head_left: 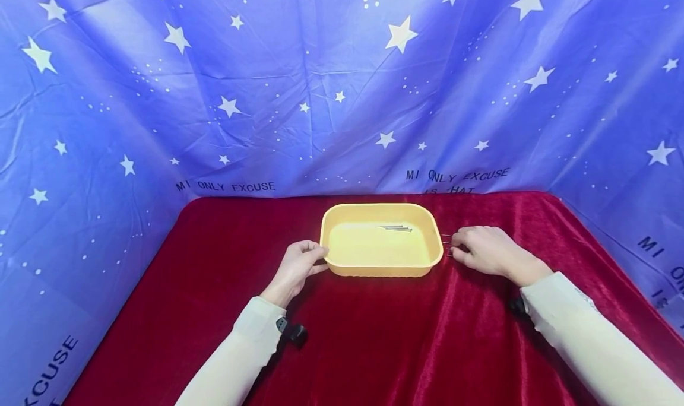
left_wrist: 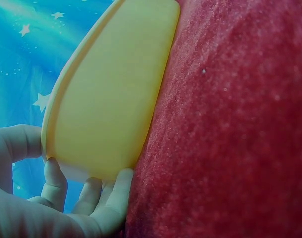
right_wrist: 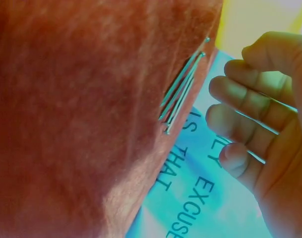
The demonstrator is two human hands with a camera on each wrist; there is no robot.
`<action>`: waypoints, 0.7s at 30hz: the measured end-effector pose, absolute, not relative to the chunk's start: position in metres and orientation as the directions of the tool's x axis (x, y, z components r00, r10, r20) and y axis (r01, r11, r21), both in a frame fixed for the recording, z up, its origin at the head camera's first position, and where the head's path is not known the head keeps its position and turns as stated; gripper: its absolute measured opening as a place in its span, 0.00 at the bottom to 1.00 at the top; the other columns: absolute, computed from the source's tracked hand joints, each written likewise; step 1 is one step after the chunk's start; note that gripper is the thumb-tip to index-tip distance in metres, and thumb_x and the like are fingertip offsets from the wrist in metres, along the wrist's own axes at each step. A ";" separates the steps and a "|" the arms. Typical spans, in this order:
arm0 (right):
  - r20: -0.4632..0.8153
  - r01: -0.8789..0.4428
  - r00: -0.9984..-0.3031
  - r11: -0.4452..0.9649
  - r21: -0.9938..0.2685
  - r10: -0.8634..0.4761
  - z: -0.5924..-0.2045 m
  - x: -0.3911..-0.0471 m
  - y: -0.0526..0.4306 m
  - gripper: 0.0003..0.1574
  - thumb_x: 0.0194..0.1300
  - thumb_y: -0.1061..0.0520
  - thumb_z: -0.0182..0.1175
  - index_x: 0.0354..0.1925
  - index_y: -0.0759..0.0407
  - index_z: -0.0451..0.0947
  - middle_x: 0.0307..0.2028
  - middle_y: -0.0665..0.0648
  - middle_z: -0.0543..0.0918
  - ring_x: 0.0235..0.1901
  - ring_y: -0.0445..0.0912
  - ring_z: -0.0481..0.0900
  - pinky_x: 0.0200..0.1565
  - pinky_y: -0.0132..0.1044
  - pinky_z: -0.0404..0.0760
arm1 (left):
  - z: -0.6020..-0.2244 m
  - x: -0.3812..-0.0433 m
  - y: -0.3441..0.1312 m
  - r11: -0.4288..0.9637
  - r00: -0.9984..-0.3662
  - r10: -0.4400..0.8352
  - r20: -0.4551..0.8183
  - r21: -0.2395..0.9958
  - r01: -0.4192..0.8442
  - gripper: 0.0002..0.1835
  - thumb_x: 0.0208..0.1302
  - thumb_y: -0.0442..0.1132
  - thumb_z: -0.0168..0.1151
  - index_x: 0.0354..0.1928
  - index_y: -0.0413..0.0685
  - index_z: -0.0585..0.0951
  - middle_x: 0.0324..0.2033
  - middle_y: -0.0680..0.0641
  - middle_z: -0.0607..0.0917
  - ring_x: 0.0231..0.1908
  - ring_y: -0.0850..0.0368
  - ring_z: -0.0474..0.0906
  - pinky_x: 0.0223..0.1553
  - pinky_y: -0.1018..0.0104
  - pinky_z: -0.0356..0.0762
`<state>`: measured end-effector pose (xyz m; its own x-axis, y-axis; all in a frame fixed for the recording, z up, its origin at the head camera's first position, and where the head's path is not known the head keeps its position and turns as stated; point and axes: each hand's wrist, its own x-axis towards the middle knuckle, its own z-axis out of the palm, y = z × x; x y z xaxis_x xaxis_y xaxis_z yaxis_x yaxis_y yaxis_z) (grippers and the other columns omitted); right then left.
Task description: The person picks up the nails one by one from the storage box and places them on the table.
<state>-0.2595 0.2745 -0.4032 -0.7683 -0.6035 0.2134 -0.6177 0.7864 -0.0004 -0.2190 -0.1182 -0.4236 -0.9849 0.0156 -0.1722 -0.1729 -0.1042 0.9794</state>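
Note:
A yellow rectangular tray stands on a red cloth, with several thin metal nails lying inside it. My left hand holds the tray's near left corner. In the left wrist view the thumb is at the rim, and the other fingers touch the outer wall. To the right of the tray, my right hand hovers by several loose nails on the cloth. Its fingers are loosely bent, and nothing shows between them in the right wrist view.
The red velvet cloth covers the table. Blue curtains with white stars and lettering hang behind it and at both sides. Small black devices are strapped at the wrists.

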 end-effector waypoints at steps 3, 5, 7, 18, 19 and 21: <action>0.236 -0.623 -0.762 0.782 -0.015 -0.603 -0.403 -0.259 0.273 0.04 0.53 0.54 0.62 0.25 0.44 0.77 0.26 0.43 0.76 0.24 0.42 0.74 0.24 0.43 0.75 | -0.424 -0.220 -0.118 -0.108 -0.985 0.012 -0.174 0.979 -0.175 0.04 0.57 0.29 0.60 0.31 0.34 0.75 0.33 0.43 0.76 0.38 0.53 0.81 0.45 0.53 0.82; 0.253 -0.626 -0.758 0.780 -0.023 -0.601 -0.403 -0.259 0.272 0.03 0.53 0.54 0.62 0.25 0.45 0.78 0.27 0.43 0.77 0.25 0.42 0.75 0.25 0.43 0.75 | -0.425 -0.220 -0.118 -0.114 -0.984 0.010 -0.175 0.978 -0.175 0.04 0.57 0.29 0.60 0.31 0.34 0.75 0.33 0.43 0.76 0.38 0.53 0.81 0.45 0.53 0.82; 0.262 -0.624 -0.760 0.781 -0.036 -0.595 -0.403 -0.259 0.270 0.02 0.54 0.54 0.61 0.26 0.45 0.79 0.28 0.43 0.78 0.26 0.43 0.76 0.25 0.43 0.76 | -0.425 -0.220 -0.117 -0.116 -0.984 0.008 -0.176 0.977 -0.176 0.04 0.57 0.29 0.60 0.30 0.34 0.75 0.33 0.43 0.76 0.38 0.53 0.81 0.45 0.53 0.82; 0.313 -0.545 -0.822 0.816 -0.191 -0.476 -0.393 -0.254 0.254 0.06 0.56 0.57 0.58 0.30 0.47 0.82 0.27 0.43 0.77 0.27 0.42 0.74 0.29 0.42 0.76 | -0.425 -0.220 -0.117 -0.108 -0.984 0.001 -0.176 0.979 -0.175 0.04 0.57 0.29 0.60 0.31 0.34 0.75 0.34 0.43 0.76 0.38 0.53 0.81 0.45 0.53 0.82; 0.321 -0.537 -0.826 0.821 -0.196 -0.464 -0.393 -0.253 0.253 0.06 0.57 0.57 0.58 0.31 0.48 0.82 0.27 0.43 0.78 0.27 0.42 0.74 0.29 0.43 0.76 | -0.424 -0.220 -0.117 -0.106 -0.984 0.001 -0.176 0.979 -0.175 0.04 0.57 0.29 0.60 0.31 0.34 0.75 0.34 0.43 0.76 0.38 0.53 0.81 0.45 0.53 0.82; 0.336 -0.518 -0.834 0.829 -0.210 -0.436 -0.393 -0.253 0.251 0.07 0.58 0.57 0.57 0.32 0.49 0.83 0.28 0.44 0.79 0.28 0.43 0.75 0.30 0.44 0.77 | -0.424 -0.220 -0.118 -0.104 -0.984 0.003 -0.177 0.979 -0.176 0.05 0.57 0.29 0.60 0.31 0.33 0.75 0.34 0.42 0.76 0.38 0.53 0.81 0.45 0.53 0.82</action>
